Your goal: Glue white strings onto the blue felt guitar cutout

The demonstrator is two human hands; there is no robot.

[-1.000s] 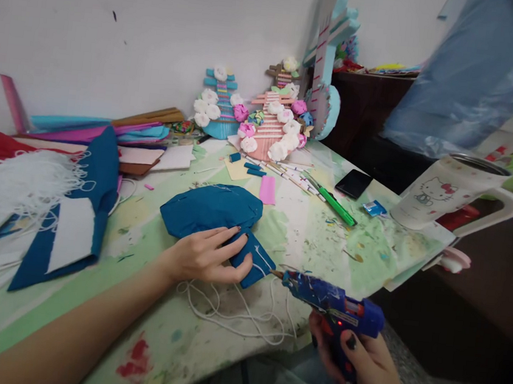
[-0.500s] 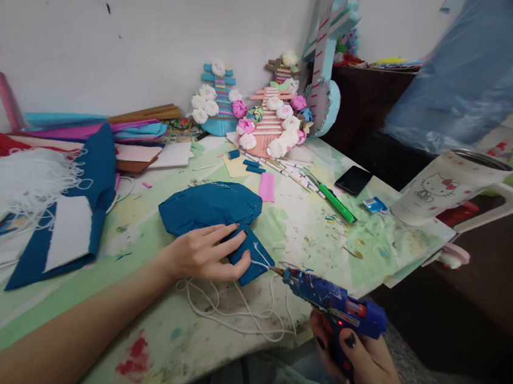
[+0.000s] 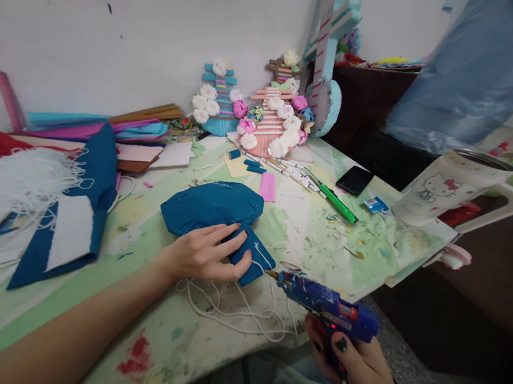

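Note:
A blue paper-covered craft piece [image 3: 211, 207], with a wide rounded body and a narrow neck, lies on the table. My left hand [image 3: 213, 253] holds its neck down, fingers across the top and thumb along the near side. White string [image 3: 238, 317] runs from under my fingers onto the neck's end and loops loosely on the table below. My right hand [image 3: 344, 354] is wrapped round the handle of a blue hot glue gun [image 3: 327, 303], whose small light glows red. The gun's nozzle points left, beside the neck's end; whether it touches the string I cannot tell.
White string [image 3: 24, 177] is heaped at left over blue paper [image 3: 98, 169]. Decorated paper lutes [image 3: 271, 120] stand by the wall. A green cutter [image 3: 338, 203], a black phone [image 3: 354, 180] and a white mug [image 3: 444, 187] are at right, near the table edge.
The glue gun in my right hand has shifted slightly left and tilted a little more downward to the right. My left hand stays on the blue piece.

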